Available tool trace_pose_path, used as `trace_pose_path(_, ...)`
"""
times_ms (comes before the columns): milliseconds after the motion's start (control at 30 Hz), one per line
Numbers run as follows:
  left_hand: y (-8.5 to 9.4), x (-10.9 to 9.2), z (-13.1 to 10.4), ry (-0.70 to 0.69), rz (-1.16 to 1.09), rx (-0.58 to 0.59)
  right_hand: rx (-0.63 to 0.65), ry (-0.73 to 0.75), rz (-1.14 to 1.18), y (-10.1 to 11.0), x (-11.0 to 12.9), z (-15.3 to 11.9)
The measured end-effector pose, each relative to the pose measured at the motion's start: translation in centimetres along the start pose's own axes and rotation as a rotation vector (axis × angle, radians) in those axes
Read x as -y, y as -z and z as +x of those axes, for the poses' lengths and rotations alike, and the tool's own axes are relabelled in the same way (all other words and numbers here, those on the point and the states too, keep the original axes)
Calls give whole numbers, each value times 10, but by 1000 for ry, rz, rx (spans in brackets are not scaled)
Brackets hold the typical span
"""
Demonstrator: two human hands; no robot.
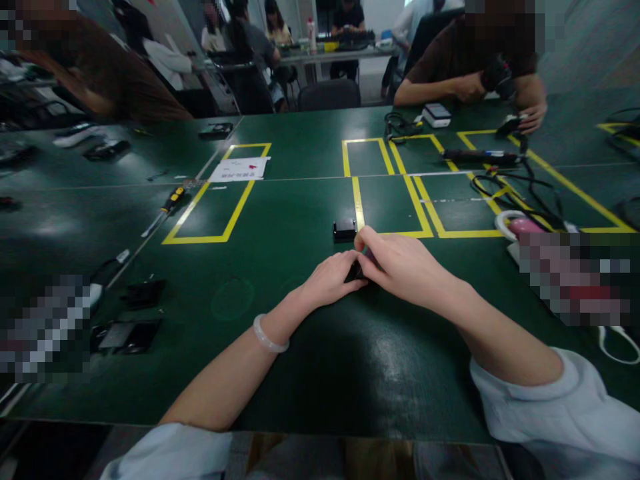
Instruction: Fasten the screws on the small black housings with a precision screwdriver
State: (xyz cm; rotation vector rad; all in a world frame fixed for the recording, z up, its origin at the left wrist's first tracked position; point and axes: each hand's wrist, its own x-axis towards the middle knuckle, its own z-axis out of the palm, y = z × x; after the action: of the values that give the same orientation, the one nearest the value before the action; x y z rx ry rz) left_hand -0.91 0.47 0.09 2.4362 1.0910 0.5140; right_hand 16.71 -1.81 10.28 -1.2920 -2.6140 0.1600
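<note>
Tape in yellow strips marked out rectangles across a dark green table, whose glossy top caught pale reflections and showed thin seams. Near its middle, the left hand held a small dark piece low over the surface, thumb and fingers on either side of it. The right hand met it there with bent fingers and thumb drawn in at the piece; whether they pinched it could not be told, as the contact was hidden. Just beyond the hands sat a black block, beside a tape strip.

Toward the left lay a white sheet, partly over a taped outline, and a screwdriver with a yellow and black handle. Nearer, dark flat parts rested on the green top. Black cables looped over the tape on the right.

Across the table, a person in a brown top held a dark object. An empty-backed black chair stood at the far edge, with more people seated around another table behind.
</note>
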Motion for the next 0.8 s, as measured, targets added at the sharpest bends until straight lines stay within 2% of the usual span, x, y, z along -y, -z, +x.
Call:
trace_pose_path(167,0,0,0,18,9,5,36,-18,-87,-2,0,3)
trace_pose_path(433,1,-2,0,13,-11,-4,-7,3,15,0,0,1)
trace_pose_path(633,-1,0,0,28,19,9,15,-15,-63,-2,0,4)
trace_pose_path(800,-1,0,-1,14,2,-5,-3,-5,-39,-1,0,3)
